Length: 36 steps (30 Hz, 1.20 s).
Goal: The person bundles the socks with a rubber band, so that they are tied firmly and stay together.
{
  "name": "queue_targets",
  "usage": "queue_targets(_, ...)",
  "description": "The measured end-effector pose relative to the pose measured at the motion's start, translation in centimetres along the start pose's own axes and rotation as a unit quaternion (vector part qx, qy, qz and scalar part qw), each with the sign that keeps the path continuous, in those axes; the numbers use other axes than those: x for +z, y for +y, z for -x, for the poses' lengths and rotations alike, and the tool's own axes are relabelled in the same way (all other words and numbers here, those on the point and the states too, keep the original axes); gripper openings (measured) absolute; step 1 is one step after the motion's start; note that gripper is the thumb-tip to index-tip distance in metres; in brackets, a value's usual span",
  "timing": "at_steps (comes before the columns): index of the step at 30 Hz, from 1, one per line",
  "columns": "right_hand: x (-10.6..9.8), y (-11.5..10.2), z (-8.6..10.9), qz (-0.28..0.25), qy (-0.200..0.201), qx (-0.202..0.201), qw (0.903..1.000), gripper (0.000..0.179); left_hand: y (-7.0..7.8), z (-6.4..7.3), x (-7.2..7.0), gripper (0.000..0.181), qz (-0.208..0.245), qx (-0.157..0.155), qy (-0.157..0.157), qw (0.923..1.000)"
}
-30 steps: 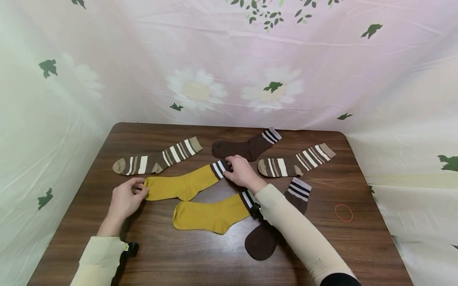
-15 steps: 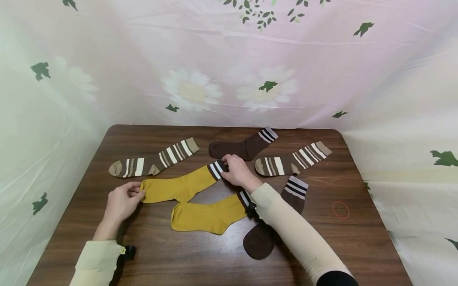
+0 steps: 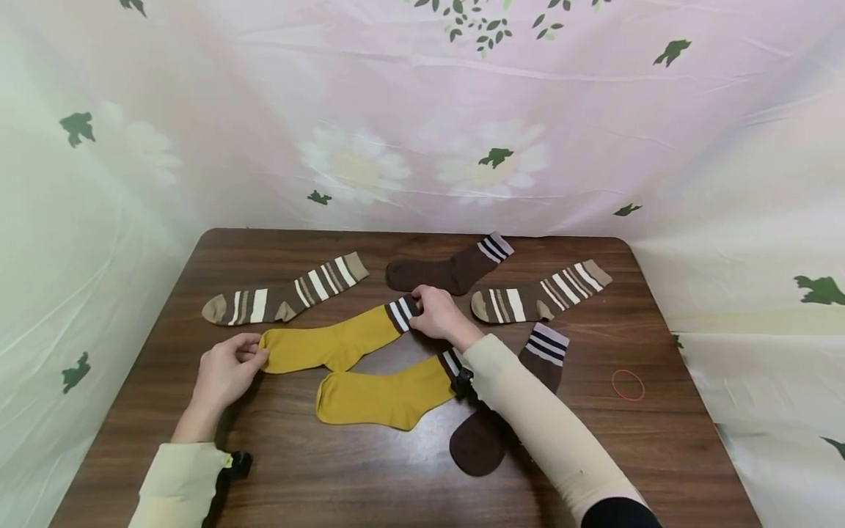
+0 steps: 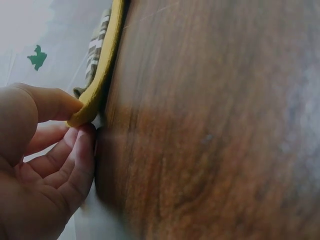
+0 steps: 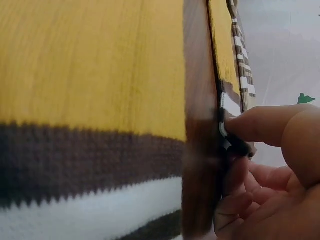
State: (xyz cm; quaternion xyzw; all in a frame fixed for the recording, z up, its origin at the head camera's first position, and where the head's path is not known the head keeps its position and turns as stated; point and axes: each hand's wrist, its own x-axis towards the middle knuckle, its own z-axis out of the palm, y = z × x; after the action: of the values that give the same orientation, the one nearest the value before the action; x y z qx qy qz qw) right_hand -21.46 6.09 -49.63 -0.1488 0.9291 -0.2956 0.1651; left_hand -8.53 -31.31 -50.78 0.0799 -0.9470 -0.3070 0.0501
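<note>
A mustard-yellow sock [image 3: 330,346] with a dark, white-striped cuff lies stretched out flat between my two hands. My left hand [image 3: 226,370] pinches its toe end; in the left wrist view the thumb is on top of the yellow toe [image 4: 90,107] and the fingers are beneath. At the other end my right hand [image 3: 441,317] pinches the striped cuff [image 5: 231,105] between thumb and fingers. Just in front lies a second yellow sock [image 3: 370,400], its cuff partly covered by the right wrist. It fills much of the right wrist view.
Behind lie a striped brown sock [image 3: 251,306], a dark brown sock [image 3: 422,275] and another striped sock [image 3: 515,304]. A second dark brown sock [image 3: 478,444] is partly hidden under the right forearm. A thin red ring [image 3: 627,385] lies on the wooden table [image 3: 673,455].
The head view has shifted slightly, moving the whole scene a little to the left. Both hands keep their hold on the yellow sock, which stays in place.
</note>
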Motion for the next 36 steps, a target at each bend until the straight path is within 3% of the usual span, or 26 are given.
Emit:
queue_targets(8, 0.0, 0.2, 0.1, -0.031, 0.015, -0.014, 0.9993, 0.041, -0.1, 0.2, -0.7, 0.029, 0.023, -0.002, -0.007, 0.9997)
queue_targets(14, -0.6, 0.5, 0.1, -0.060, 0.010, -0.019, 0.9980, 0.037, -0.2, 0.2, -0.9, 0.031, 0.079, -0.017, -0.020, 0.9965)
queue_targets(24, -1.3, 0.9, 0.4, -0.103, -0.003, -0.012, 0.9946, 0.035, -0.1, 0.2, -1.1, 0.036, 0.235, -0.054, -0.055, 0.9689)
queue_targets(28, -1.4, 1.2, 0.4, -0.120, 0.000, -0.018, 0.9926, 0.035, 0.1, 0.4, -1.4, 0.037, 0.263, -0.065, -0.057, 0.9608)
queue_targets(36, -2.3, 1.4, 1.0, -0.180, 0.010, -0.039, 0.9829, 0.032, 0.7, 0.9, -2.0, 0.035, 0.291, -0.068, -0.050, 0.9532)
